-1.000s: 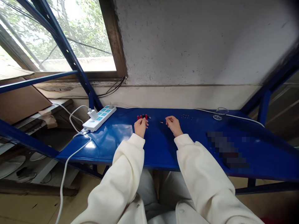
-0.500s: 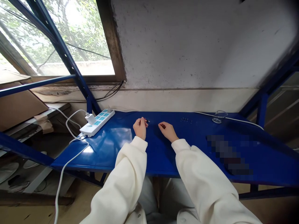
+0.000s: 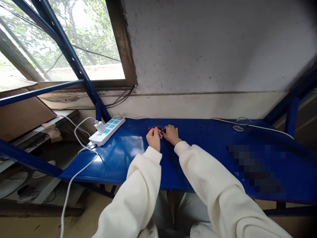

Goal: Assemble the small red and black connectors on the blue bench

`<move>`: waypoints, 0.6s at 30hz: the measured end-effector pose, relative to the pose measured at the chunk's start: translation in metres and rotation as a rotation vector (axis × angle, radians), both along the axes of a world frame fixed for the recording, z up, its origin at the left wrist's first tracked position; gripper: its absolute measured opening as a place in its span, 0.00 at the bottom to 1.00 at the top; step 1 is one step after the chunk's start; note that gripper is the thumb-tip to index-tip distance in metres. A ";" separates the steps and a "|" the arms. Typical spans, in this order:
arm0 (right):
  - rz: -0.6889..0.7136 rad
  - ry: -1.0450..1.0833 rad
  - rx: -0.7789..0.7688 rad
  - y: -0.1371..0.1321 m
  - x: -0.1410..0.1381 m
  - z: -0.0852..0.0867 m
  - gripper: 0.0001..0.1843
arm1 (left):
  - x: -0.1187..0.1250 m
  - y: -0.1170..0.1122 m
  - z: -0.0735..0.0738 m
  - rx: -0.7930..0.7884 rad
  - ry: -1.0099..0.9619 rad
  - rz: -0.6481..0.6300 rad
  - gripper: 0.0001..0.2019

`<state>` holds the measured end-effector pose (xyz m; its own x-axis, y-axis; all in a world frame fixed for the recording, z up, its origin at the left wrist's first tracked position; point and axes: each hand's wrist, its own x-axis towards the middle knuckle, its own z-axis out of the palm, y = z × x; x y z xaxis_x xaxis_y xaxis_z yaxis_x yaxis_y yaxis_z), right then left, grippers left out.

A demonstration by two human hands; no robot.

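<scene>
Both hands meeting at one small red-and-black part

Head feed: left hand (image 3: 154, 139) and right hand (image 3: 171, 134) are nearly touching over the far-middle of the glossy blue tabletop (image 3: 119, 152). The small red-and-black part (image 3: 158, 127) sits between them, mostly behind the fingers; I can't tell if it rests on the surface or is held just above.

Left: fingers curled in, thumb pressed down, looks to be gripping the part. Right: fingers bent in at the part's dark end; I can't tell if they hold anything.

Step in hand, my read: two-handed fine work, left steadying, right working the end. As I judge it, the next move calls for a firm left hold, a light fingertip pinch on the right, and straight-line force; a sideways tug could twist something this small.

To the right, well apart from both hands: a cluster of tiny pale pin-like pieces (image 3: 201, 127), too small for me to make out. Beyond them, a clear round see-through cup (image 3: 238, 128) near the wall.
</scene>
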<state>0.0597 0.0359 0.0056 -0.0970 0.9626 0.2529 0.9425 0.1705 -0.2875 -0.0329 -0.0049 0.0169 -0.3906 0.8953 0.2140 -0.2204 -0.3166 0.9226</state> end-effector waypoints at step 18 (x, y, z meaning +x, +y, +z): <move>-0.170 0.384 0.015 0.019 0.009 0.003 0.07 | 0.001 -0.004 0.001 0.005 0.143 -0.042 0.16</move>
